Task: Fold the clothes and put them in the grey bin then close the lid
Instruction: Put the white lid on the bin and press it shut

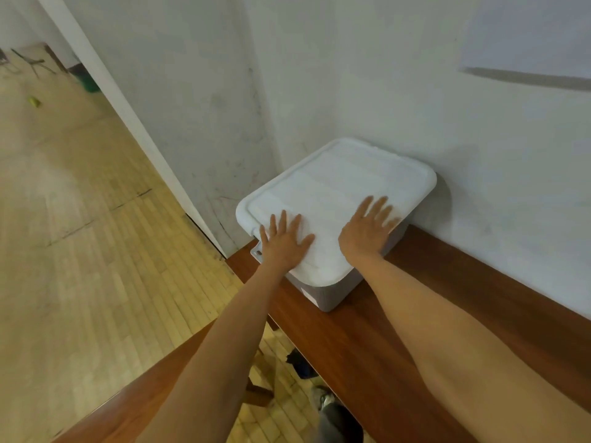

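The grey bin (332, 292) stands on a brown wooden table (415, 314), close against the white wall. Its white lid (339, 183) lies flat on top and covers the opening. My left hand (284, 241) presses flat on the lid's near left part, fingers spread. On the lid's near right edge my right hand (367, 228) presses flat as well, fingers straight. No clothes are in sight; the bin's inside is hidden by the lid.
The white wall (383, 91) runs right behind the bin. To the left lies a light wooden floor (80, 235). Under the table sit dark objects (300, 362). A second brown surface (134, 401) shows at the lower left.
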Motion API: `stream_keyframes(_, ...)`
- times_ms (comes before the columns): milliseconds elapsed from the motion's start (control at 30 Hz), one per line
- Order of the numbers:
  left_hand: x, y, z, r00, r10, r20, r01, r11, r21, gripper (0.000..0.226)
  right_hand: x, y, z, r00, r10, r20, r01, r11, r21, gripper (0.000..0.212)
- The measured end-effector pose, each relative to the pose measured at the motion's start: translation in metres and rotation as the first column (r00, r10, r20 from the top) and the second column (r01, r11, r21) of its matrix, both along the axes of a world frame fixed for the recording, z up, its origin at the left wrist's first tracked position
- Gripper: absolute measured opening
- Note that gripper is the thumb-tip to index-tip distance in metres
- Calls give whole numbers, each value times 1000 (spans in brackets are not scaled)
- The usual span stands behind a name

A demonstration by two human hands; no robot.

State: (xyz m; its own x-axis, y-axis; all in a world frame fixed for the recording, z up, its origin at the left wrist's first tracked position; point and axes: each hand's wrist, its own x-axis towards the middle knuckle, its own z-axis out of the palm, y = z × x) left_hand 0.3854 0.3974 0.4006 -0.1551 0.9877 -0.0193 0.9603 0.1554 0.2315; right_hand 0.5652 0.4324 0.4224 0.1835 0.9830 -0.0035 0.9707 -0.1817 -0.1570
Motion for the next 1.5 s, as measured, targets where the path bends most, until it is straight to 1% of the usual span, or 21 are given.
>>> stream_keyframes(33,-2,-6,-1,997,83,5,-83,996,22,74,-7,-1,1,993,120,12,-120,993,0,83)
stream_keyframes(100,-3,-21,3,961,267,70,-271,961,62,81,-28,-6,4,963,267,-47,-268,963,-26,78)
stream_keyframes(167,-3,-28,6,872,447,200,-458,889,10,95,-53,-13,5,928,366,-71,-370,928,-49,77)
stream_keyframes(200,-4,-28,6,792,538,287,-545,836,-65,105,-64,-17,4,905,419,-74,-423,904,-55,76)
stream_keyframes(233,-8,-25,6,685,620,384,-611,775,-160,116,-74,-20,1,879,472,-70,-477,877,-61,74)
stream_keyframes(267,-12,-23,9,554,679,481,-645,716,-267,124,-82,-23,-3,853,519,-59,-522,850,-65,71)
stream_keyframes(300,-16,-24,13,400,697,595,-632,680,-371,123,-87,-26,-7,832,552,-50,-554,830,-66,69)
stream_keyframes(333,-19,-26,17,233,681,695,-588,668,-457,111,-90,-27,-12,823,565,-57,-568,821,-56,67)
stream_keyframes(367,-21,-29,20,97,653,751,-535,670,-514,92,-90,-28,-15,824,562,-76,-566,824,-38,65)
stream_keyframes(400,-23,-32,23,53,637,769,-502,683,-531,79,-89,-27,-17,824,559,-95,-563,826,-19,62)
stream_keyframes(433,-24,-34,24,109,638,762,-490,701,-518,74,-88,-26,-19,822,561,-101,-564,826,-3,60)
stream_keyframes(500,-27,-35,24,282,645,710,-486,734,-474,76,-86,-25,-23,818,568,-88,-568,822,25,59)
stream_keyframes(600,-32,-33,31,377,634,676,-506,752,-423,64,-89,-27,-26,815,575,-75,-574,818,36,60)
stream_keyframes(667,-32,-30,34,477,599,643,-515,784,-348,50,-89,-28,-27,818,573,-44,-572,820,32,61)
stream_keyframes(700,-30,-29,36,506,580,638,-514,797,-318,43,-89,-27,-28,821,570,-37,-569,822,27,61)
stream_keyframes(833,-24,-23,42,530,553,643,-477,821,-313,19,-89,-25,-30,825,562,-63,-561,827,30,60)
stream_keyframes(933,-23,-21,45,542,545,640,-471,828,-306,10,-88,-25,-30,823,565,-58,-565,825,27,60)
stream_keyframes(1033,-20,-20,45,567,524,636,-469,840,-274,9,-87,-25,-28,819,571,-53,-571,821,23,60)
stream_keyframes(1333,-20,-13,45,617,528,583,-469,842,-266,16,-88,-25,-28,815,578,-50,-578,816,19,63)
stream_keyframes(1400,-15,-11,44,659,499,562,-463,859,-220,17,-88,-25,-28,812,583,-30,-583,812,3,69)
stream_keyframes(1500,-5,-8,41,776,423,468,-427,898,-105,20,-88,-25,-28,804,595,11,-595,804,-16,83)
